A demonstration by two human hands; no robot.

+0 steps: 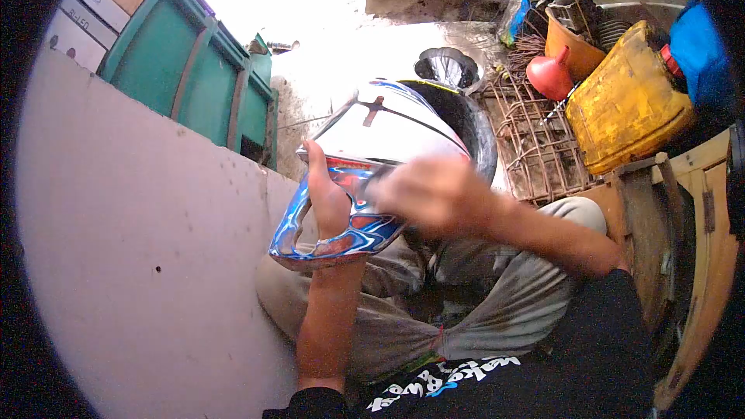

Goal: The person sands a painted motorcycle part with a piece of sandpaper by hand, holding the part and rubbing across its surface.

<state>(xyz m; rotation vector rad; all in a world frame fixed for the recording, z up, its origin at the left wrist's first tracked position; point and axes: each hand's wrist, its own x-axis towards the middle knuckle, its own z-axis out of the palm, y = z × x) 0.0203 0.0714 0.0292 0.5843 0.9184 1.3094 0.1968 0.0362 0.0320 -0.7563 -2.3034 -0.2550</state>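
A full-face helmet with a white shell and a blue, white and red patterned chin bar rests over my lap. My left hand reaches up through the opening by the chin bar and grips it, thumb raised along the edge. Against the helmet's side, my right hand is curled and smeared by motion. Something dark shows at its fingertips, too blurred to name. A black round rim, perhaps a tub or tyre, lies just behind the helmet.
Rusty wire racks, a red funnel, an orange container and a yellow jerrycan crowd the right. A pale wall and green cabinet bound the left. A black scalloped bowl sits ahead.
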